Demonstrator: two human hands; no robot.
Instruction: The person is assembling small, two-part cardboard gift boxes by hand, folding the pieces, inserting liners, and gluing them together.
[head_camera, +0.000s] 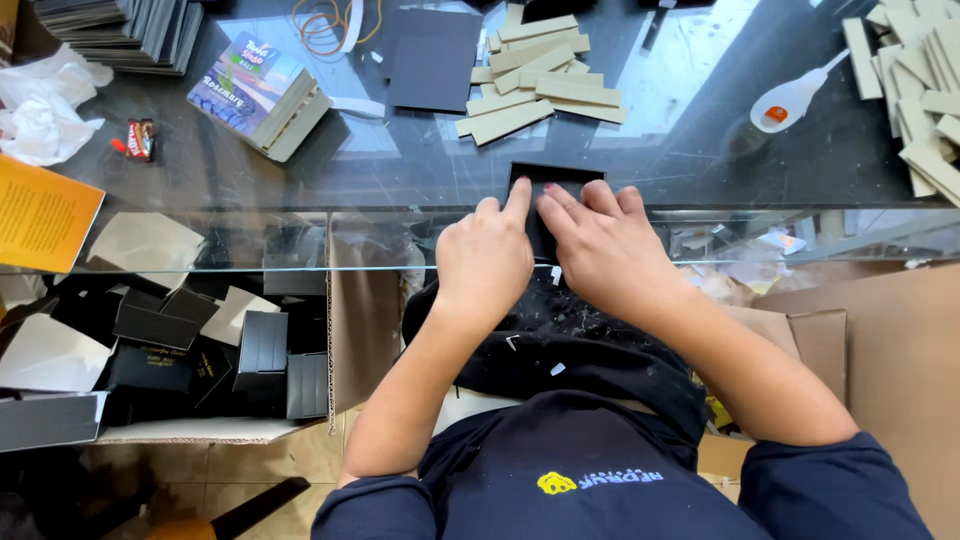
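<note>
Black card piece (553, 180) lies flat at the near edge of the glass table (420, 160), centre of view, w/ both hands pressed on it. Left hand (485, 255): loosely curled, index finger stretched fwd, tip on the card's left part; grips nothing. Right hand (600, 245): fingers spread and flat, tips on the card's right part, pressing rather than grasping. The two hands touch at the index fingers. Just beyond the card: loose pile of tan cardboard strips (535, 80), w/ a dark sheet (435, 60) beside it to the left. Far right edge: second heap of tan strips (920, 90); between the heaps, a white bottle w/ orange label (790, 100) lying on its side. Upper left: small stack of printed booklets (262, 92), a stack of dark sheets (120, 30) behind it, rubber bands (325, 25) near the top edge, crumpled white plastic (45, 100) and a small red wrapper (138, 138) at far left, orange sheet (40, 215) below them. Under the glass, lower left: cardboard box (350, 320) holding black folded pieces (200, 340). Lower right: brown cardboard (880, 340). Person wears a dark top; black cloth on the lap.
</note>
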